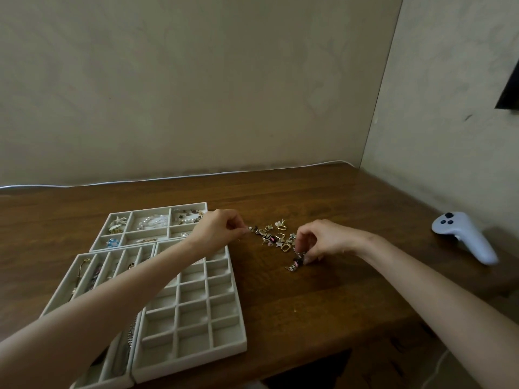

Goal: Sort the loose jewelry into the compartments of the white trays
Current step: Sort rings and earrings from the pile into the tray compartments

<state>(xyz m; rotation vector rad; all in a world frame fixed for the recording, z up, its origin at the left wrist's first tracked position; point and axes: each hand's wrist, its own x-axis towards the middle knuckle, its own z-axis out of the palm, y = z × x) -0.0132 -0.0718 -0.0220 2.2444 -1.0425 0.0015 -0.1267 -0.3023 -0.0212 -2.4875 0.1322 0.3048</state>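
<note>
Setting: corner of plain beige walls; brown wooden desk (323,290) runs up to both, with a thin pale cable (140,179) along its back edge.
View: head camera, looking forward and down; the only view.
Loose jewelry (276,235): small heap of gold, silver and dark pieces on the bare desk, between the two hands.
Long axis: heap runs as a slanted band, far-left end to near-right end. Whether any pieces are linked, cannot tell.
Left hand (222,228): narrow; thumb and fingertip pinch a small silvery piece (249,228) at the band's far-left end.
Right hand (320,240): fingers curled down, pinching a dark beaded piece (297,261) at the near-right end.
Trays: all left of the heap. Back tray (157,209) holds pearls, beads and a starfish piece. Slot tray (57,287) holds chains. Grid tray (193,363) lies nearest the heap.
Key relation: every compartment lies left of and nearer than the jewelry, so each piece must travel leftward.
Nearer hand: left; its forearm crosses above the grid tray, wrist just beside the back tray's right wall.
Step (judged): separating single pieces from the heap; much is unsorted.
Risk (judged): a tangled neighbour could drag along.
Other: white controller (463,237) on the desk, well apart to the right.
</note>
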